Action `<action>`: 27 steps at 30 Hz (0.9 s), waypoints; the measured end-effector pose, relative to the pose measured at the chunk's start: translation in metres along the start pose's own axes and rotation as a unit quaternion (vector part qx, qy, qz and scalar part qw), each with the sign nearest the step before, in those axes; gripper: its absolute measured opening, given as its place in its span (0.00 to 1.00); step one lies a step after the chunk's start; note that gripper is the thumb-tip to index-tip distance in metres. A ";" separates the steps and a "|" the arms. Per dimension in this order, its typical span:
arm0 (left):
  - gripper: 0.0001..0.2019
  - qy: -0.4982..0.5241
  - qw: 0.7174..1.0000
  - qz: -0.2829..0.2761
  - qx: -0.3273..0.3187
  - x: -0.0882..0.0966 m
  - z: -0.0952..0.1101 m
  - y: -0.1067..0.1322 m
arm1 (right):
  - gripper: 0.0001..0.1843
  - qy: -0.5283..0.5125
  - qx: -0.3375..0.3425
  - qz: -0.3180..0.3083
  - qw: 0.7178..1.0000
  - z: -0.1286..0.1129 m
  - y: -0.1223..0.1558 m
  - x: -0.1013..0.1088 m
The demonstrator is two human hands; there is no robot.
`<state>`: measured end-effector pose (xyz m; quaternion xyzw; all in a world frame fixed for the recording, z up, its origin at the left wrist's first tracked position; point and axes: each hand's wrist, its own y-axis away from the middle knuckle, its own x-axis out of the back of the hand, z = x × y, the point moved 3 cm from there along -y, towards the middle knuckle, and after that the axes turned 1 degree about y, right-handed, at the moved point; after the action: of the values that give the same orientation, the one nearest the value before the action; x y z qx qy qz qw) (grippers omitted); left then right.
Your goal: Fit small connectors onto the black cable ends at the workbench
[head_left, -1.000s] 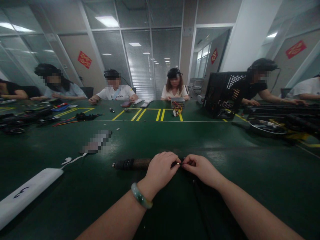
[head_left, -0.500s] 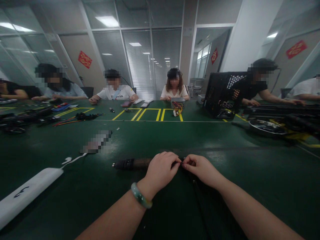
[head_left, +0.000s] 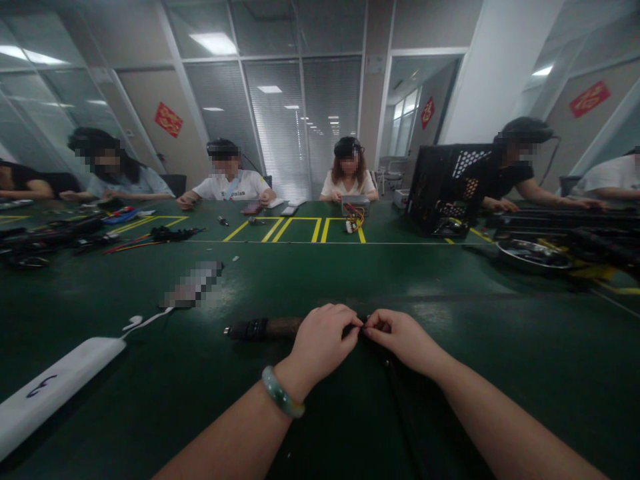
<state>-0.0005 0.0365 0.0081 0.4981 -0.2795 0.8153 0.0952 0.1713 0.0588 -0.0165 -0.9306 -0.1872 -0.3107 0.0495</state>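
My left hand (head_left: 323,340), with a green bangle on its wrist, is closed around the right end of a dark rod-shaped tool (head_left: 265,328) that lies across the green table (head_left: 310,273). My right hand (head_left: 403,337) pinches a small dark part right at the left hand's fingertips. A black cable (head_left: 395,387) runs from that spot toward me. What sits between the fingertips is too small to make out.
A white flat device (head_left: 55,387) with a white cord lies at the near left. A black computer case (head_left: 445,190) and dark parts stand at the right. Several people sit around the table, with cables and tools in front of them. Yellow lines mark the far middle.
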 end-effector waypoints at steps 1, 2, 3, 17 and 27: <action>0.06 0.000 1.000 -0.001 0.000 0.000 0.000 0.000 | 0.09 0.003 0.000 -0.001 1.000 -0.001 0.000 0.000; 0.06 0.000 1.000 -0.002 0.001 0.000 0.000 0.000 | 0.09 0.007 0.000 0.000 1.000 -0.001 0.000 0.000; 0.06 0.000 1.000 -0.003 0.002 0.000 0.000 0.000 | 0.08 0.009 0.001 0.001 1.000 -0.002 0.000 0.000; 0.07 -0.006 1.000 -0.008 0.000 0.002 0.002 0.000 | 0.08 0.003 0.004 -0.002 1.000 -0.001 0.000 -0.001; 0.05 -0.016 1.000 -0.002 0.024 0.000 -0.001 0.001 | 0.07 -0.017 0.009 -0.009 1.000 0.001 0.001 0.000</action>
<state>-0.0016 0.0366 0.0070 0.5133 -0.2606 0.8138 0.0801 0.1718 0.0582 -0.0172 -0.9334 -0.1995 -0.2937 0.0518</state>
